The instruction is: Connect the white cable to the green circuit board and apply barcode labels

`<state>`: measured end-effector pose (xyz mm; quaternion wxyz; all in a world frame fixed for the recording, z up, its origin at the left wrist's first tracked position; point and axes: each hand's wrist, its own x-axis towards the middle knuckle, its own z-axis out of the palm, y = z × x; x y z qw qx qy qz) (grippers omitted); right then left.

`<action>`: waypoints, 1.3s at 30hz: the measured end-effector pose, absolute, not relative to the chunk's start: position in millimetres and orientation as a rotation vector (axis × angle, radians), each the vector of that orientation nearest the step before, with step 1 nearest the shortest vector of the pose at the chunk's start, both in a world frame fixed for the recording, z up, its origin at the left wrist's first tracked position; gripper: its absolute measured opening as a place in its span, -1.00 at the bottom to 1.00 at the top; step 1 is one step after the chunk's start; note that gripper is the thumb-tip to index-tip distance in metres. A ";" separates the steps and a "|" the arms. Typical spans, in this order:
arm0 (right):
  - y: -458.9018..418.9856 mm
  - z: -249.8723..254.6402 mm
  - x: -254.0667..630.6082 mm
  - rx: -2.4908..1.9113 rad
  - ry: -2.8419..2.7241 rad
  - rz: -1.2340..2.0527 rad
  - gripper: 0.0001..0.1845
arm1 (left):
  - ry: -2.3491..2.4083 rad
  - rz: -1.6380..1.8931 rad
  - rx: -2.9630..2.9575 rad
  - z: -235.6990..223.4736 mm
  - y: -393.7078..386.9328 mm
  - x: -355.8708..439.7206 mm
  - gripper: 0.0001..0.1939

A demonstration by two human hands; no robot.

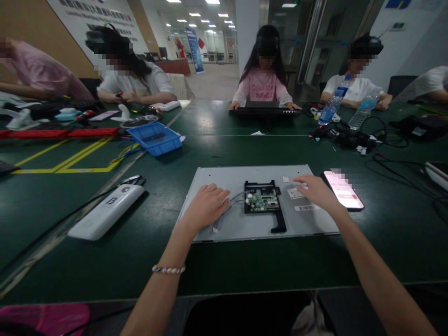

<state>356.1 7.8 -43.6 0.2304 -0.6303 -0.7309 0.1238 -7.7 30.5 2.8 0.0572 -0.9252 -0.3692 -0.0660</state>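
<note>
A flat grey display panel [224,179] lies face down on the green table in front of me. A black bracket [279,221] with a green circuit board [262,200] rests at its middle. Grey cables [226,215] run leftward from the board. My left hand [207,205] is over the panel's left part, fingers loosely extended beside the cables; whether it touches them I cannot tell. My right hand [318,192] hovers at the panel's right side, thumb and fingers apart, near white labels [297,192]. Nothing shows in either hand.
A lit phone [343,189] lies right of the panel. To the left are a white power bank [108,210] with a cable and a blue basket [156,139]. Bottles [334,102] and black cables stand far right. Across the table a person [264,79] holds a dark panel [264,111].
</note>
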 end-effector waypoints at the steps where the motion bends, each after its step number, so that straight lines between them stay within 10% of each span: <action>1: 4.9 -43.2 358.7 -1.743 -2.008 0.383 -0.64 | -1.127 -0.207 -2.803 3.1 29.5 -6.7 -0.71; 13: 1.2 -46.7 369.2 -1.826 -2.033 0.572 -0.70 | -1.087 -0.249 -3.152 -4.1 18.3 32.6 -0.14; 31: -2.3 -36.3 359.6 -2.288 -1.931 0.236 -0.70 | -1.115 -0.232 -3.178 -18.6 23.4 69.7 -0.21; 39: 16.9 -40.3 350.7 -1.785 -2.268 -0.047 -0.65 | -1.385 -0.350 -3.082 -22.4 21.5 58.6 -0.05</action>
